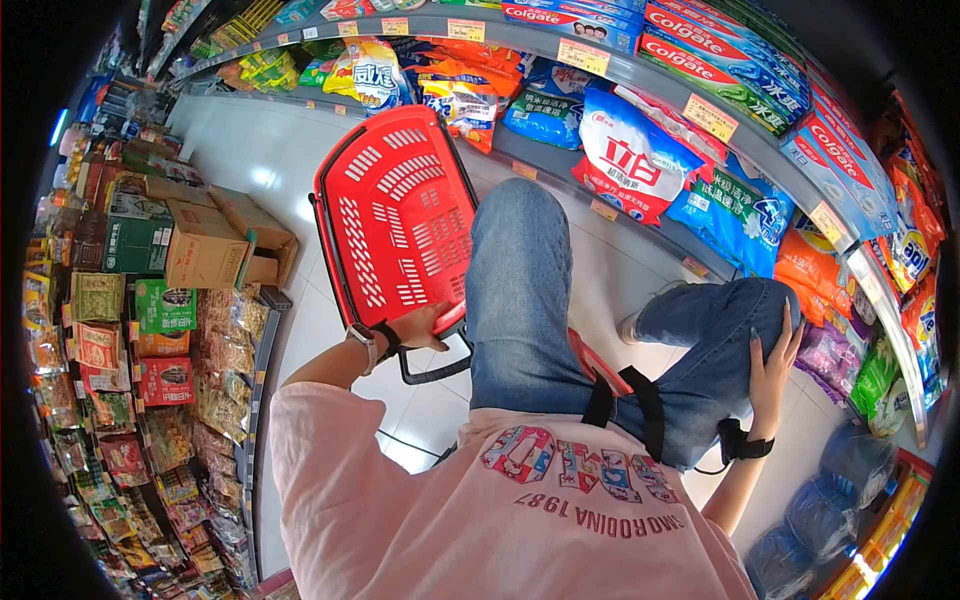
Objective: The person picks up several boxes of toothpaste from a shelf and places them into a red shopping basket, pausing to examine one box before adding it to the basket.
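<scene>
A red plastic shopping basket point(395, 200) with slotted walls and a dark handle stands on the floor by my left knee. It looks tilted. My left hand point(422, 326), with a watch and a black band at the wrist, has its fingers wrapped around the basket's near rim. My right hand point(775, 365) lies flat on my bent right knee point(745, 325), fingers stretched out and holding nothing. A black strap circles that wrist too. Closest to it on the low shelf is a purple bag point(828, 357).
Detergent bags point(635, 155) fill the low shelf ahead, with Colgate toothpaste boxes point(715, 65) above. Cardboard boxes point(205, 243) and packaged food point(165, 385) line the left side. Large blue-tinted bottles point(825, 505) stand on the floor at lower right.
</scene>
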Demonstrator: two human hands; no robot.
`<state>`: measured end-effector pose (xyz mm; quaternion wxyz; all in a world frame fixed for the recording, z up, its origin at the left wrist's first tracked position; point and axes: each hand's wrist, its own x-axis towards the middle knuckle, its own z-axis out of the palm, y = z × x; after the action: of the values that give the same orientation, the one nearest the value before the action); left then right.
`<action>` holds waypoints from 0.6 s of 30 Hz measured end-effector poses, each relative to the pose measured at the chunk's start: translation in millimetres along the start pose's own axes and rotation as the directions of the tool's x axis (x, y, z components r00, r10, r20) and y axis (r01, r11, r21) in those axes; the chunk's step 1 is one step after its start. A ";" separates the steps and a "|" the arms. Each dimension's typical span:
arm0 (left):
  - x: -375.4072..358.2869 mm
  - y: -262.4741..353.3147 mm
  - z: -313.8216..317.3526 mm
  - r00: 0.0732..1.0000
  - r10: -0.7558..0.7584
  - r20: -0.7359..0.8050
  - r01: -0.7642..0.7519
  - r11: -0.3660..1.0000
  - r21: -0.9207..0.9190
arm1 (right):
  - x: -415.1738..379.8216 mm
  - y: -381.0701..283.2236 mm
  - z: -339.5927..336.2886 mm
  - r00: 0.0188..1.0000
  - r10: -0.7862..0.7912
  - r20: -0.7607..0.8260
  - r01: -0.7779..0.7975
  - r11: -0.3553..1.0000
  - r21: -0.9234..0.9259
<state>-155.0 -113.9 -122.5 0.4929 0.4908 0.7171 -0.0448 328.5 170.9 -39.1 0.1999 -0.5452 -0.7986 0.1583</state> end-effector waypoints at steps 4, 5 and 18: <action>3.3 -6.6 3.0 1.000 0.027 0.006 -0.027 1.000 -0.017 | 0.7 -1.8 -0.3 1.000 0.002 -0.004 -0.002 1.000 0.000; 3.1 -6.5 3.2 1.000 0.027 0.006 -0.027 1.000 -0.017 | 0.5 -1.2 -0.1 1.000 0.002 -0.004 -0.002 1.000 0.000; 4.8 -12.0 10.0 0.998 0.043 -0.052 -0.043 0.999 0.002 | 0.1 3.1 1.5 1.000 -0.005 0.000 0.005 1.000 -0.012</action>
<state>-157.5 -122.4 -136.2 0.4750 0.5071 0.7189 -0.0218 330.2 172.0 -41.9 0.1970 -0.5444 -0.8009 0.1530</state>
